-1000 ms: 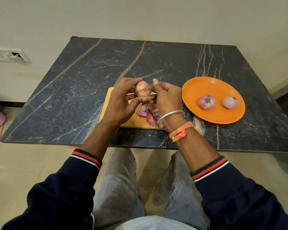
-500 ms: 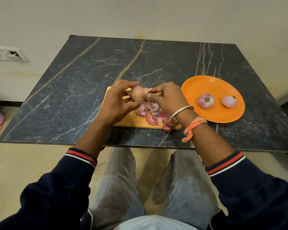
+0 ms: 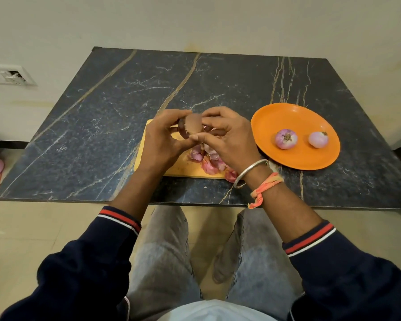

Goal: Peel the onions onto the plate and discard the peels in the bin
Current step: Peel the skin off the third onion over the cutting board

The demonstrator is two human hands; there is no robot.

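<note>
Dark veined marble is seen on the table (image 3: 102,135), which is set against a pale wall. Above the wooden cutting board (image 3: 185,169), an onion (image 3: 193,126) is gripped by the curled fingers of the left hand (image 3: 162,141) and pinched by the right hand (image 3: 232,140). Pink peels (image 3: 210,166) are heaped on the board. Right of the board, two peeled onions (image 3: 286,139) are held on an orange plate (image 3: 287,114).

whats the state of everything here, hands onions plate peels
held onion, brown skin on, up between both hands
left hand, grips the held onion
right hand, grips the held onion
peeled onions, two, lying apart on the orange plate
peels, piled on the cutting board, not binned
</note>
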